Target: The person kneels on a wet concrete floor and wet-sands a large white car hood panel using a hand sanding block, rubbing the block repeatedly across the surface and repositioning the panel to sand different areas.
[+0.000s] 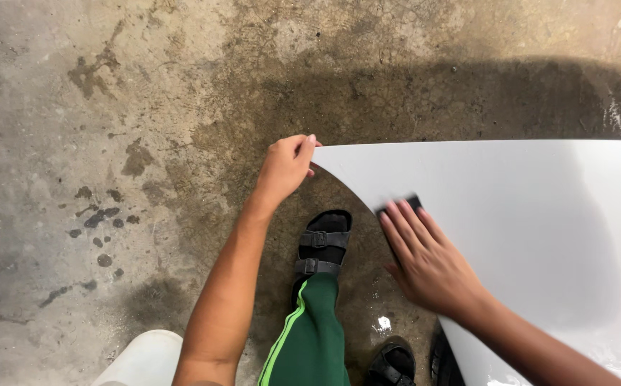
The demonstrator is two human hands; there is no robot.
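Concrete floor (pixel 110 107) fills the view, grey and cracked, blotched with dark damp stains and small wet spots at the left; a broad shadow darkens it toward the top right and around the person's feet.

Over the right half lies a white panel (pixel 525 214), smooth and slightly glossy, with a straight top edge and a curved edge sweeping down from its pointed left tip; what carries it cannot be told.

The left hand (pixel 285 168) is closed on that pointed tip, fingers curled over the edge and thumb underneath, gripping the panel; its forearm runs down to the bottom of the frame.

The right hand (pixel 425 257) lies flat on the panel near the curved edge, fingers straight and together, pressing on a small dark pad (pixel 400 204); only the pad's far end shows beyond the fingertips, so its shape cannot be told fully; the hand is open, palm down, not wrapped around anything.

Between the two arms stands a foot in a black sandal (pixel 323 243) with two buckled straps, under a green trouser leg (pixel 310 336) with a bright lime stripe; a second sandal (pixel 393 364) shows at the bottom edge, just beside the panel's curve.

At the bottom left corner sits a white tub (pixel 146 357), partly cut off by the frame, close beside the left forearm.
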